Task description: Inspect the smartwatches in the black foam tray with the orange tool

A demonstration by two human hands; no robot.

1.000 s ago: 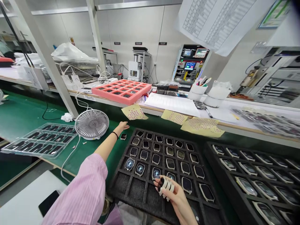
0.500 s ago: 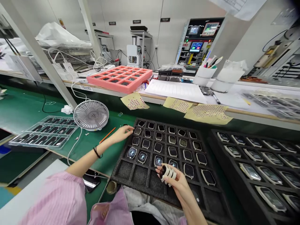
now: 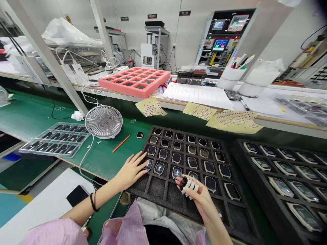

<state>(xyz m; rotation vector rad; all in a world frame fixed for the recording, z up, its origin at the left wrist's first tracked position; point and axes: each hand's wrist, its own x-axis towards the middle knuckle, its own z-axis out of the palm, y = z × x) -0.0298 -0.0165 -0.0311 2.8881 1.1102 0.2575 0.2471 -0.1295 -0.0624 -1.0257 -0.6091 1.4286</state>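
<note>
My left hand [image 3: 131, 172] is stretched over the left edge of the black foam tray [image 3: 155, 186]. Its fingers are spread, and the fingertips reach a lit smartwatch [image 3: 149, 164], partly covering it. Beside that lies a second lit smartwatch [image 3: 159, 168]. Closed fingers of my right hand [image 3: 200, 195] hold a white ribbed piece with dark gaps [image 3: 189, 185]; its exact kind I cannot make out. It hovers over the tray near another lit smartwatch [image 3: 177, 172] and partly hides one more. Several dark-screened watches sit in the farther compartments.
Right of the tray stands another foam tray [image 3: 251, 172] of watches. On the green bench are a fan [image 3: 104, 121], an orange stick [image 3: 121, 143], a small watch [image 3: 140, 135] and a clear blister tray [image 3: 55, 139]. A pink foam tray [image 3: 122, 89] rests on the shelf.
My left hand has come nearer along the tray's left edge, from an upper-row watch to the lit one, and its fingers have spread. My right hand keeps its hold. The view has shifted slightly.
</note>
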